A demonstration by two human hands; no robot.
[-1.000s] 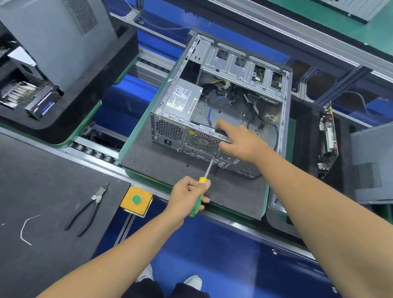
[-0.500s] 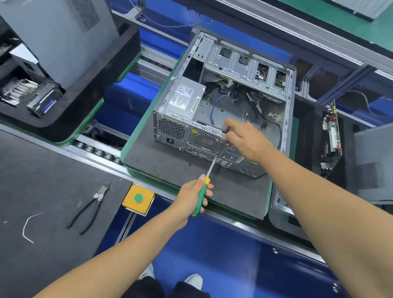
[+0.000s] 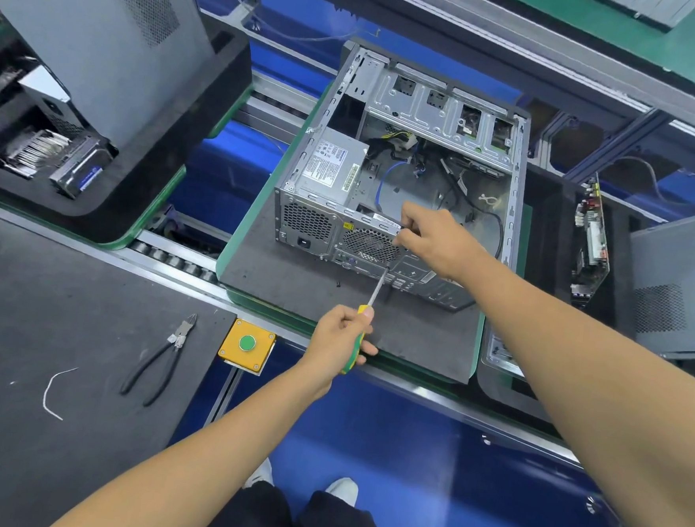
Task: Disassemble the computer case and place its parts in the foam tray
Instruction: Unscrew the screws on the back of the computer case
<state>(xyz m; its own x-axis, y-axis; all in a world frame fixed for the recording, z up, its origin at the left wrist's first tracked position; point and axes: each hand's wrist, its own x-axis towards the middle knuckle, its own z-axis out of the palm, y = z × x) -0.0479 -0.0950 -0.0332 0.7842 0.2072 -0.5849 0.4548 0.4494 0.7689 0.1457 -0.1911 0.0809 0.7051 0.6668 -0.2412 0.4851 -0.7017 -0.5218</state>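
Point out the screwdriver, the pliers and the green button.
screwdriver (image 3: 377,290), head view, on the metal shaft.
pliers (image 3: 157,363), head view, on the black handles.
green button (image 3: 247,343), head view, on the round green cap.

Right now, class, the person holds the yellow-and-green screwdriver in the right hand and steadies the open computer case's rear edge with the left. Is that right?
Not quite: the hands are swapped. The head view shows the left hand gripping the yellow-and-green screwdriver, its tip against the back panel of the open computer case, while the right hand grips the case's rear edge.
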